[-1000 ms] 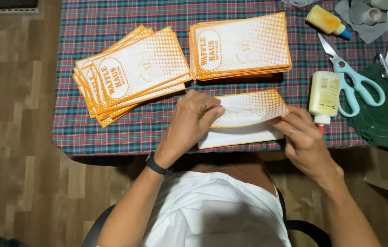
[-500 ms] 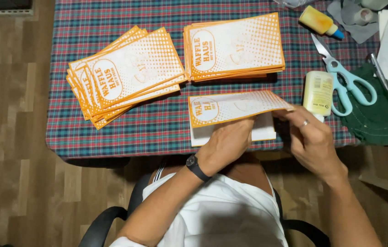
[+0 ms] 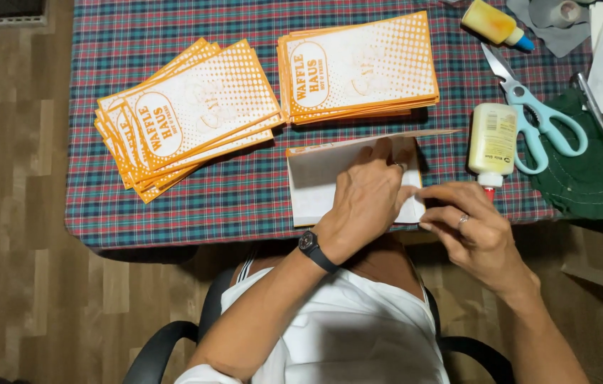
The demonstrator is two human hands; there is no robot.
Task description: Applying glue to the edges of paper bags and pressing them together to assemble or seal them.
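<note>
A folded orange-and-white paper bag [image 3: 319, 181] lies at the near edge of the plaid-covered table [image 3: 244, 199], white inner side up, its printed flap raised along the far edge. My left hand [image 3: 365, 199], with a black watch on the wrist, presses flat on the bag's right half. My right hand [image 3: 468, 224] pinches the bag's right edge with its fingertips. A white glue bottle [image 3: 492, 142] with a red tip lies just right of the bag.
A fanned stack of printed orange bags [image 3: 188, 117] lies at left and a neater stack [image 3: 358, 67] behind the bag. Light blue scissors [image 3: 536, 114], a yellow glue bottle [image 3: 493, 23], a dark green mat [image 3: 593, 171] and a pen [image 3: 591, 99] are at right.
The bag's printed flap has swung up and open, showing the white inside. My left hand moved from under the bag onto its surface; my right hand stays at the right edge.
</note>
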